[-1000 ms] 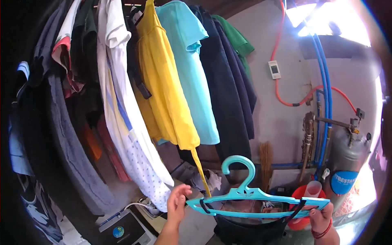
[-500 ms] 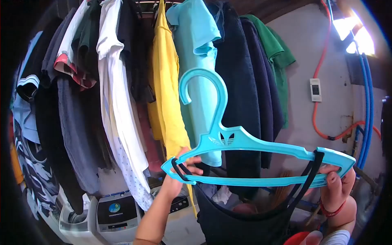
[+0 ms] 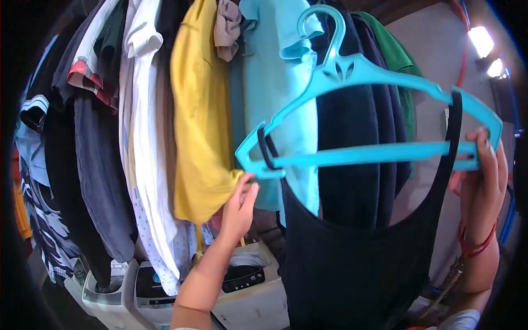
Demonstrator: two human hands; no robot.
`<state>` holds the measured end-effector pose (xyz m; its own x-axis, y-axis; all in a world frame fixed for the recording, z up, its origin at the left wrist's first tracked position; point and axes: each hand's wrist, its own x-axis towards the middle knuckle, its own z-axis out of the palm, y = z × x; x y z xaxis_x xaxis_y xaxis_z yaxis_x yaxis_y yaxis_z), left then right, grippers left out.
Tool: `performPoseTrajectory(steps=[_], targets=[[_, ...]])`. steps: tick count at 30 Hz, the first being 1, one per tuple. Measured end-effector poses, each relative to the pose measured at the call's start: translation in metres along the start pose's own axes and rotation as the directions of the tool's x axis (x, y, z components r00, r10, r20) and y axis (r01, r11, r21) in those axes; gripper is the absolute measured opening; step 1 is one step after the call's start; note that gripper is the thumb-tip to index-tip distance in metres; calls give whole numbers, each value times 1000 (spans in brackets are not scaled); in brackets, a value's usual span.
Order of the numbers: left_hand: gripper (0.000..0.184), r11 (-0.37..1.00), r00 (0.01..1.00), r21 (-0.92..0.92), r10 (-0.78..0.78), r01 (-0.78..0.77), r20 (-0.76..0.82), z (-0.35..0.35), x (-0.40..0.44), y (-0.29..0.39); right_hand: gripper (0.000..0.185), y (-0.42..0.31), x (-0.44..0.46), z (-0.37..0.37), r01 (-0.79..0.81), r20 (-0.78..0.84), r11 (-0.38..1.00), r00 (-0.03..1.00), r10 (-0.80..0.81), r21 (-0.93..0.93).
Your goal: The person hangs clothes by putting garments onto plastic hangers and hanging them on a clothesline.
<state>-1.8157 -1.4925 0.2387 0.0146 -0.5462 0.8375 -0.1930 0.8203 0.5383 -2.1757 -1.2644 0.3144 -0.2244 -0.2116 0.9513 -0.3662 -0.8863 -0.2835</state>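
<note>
A turquoise plastic hanger (image 3: 385, 155) is raised in front of the hanging clothes, its hook pointing up. My right hand (image 3: 483, 165) grips its right end. From the hanger's two ends a black strappy top (image 3: 357, 269) hangs by its straps. Just below the left end, my left hand (image 3: 240, 212) is closed on the edge of a yellow garment (image 3: 202, 121), whose lower corner is drawn toward my fingers. Behind the hanger is a light-blue shirt (image 3: 280, 110).
White clothing (image 3: 146, 132), dark trousers (image 3: 102, 181) and a green shirt (image 3: 388, 44) hang along the row. Washing machines (image 3: 250, 300) stand below. An orange cable (image 3: 463, 60) runs down the wall at right, near bright light openings (image 3: 481, 41).
The hanger with the black top has moved up and to the right. My left hand has left the hanger's left end and taken hold of the yellow garment, which is now spread wider.
</note>
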Motion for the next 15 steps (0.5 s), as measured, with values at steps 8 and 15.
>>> performPoseTrajectory(steps=[8, 15], targets=[[65, 949, 952, -303, -164, 82, -257, -128, 129, -49, 29, -2, 93, 64, 361, 43, 915, 932, -359, -183], [65, 965, 943, -230, 41, -123, -331, -220, 161, -2, 28, -47, 141, 207, 530, 5, 843, 847, -532, -94]])
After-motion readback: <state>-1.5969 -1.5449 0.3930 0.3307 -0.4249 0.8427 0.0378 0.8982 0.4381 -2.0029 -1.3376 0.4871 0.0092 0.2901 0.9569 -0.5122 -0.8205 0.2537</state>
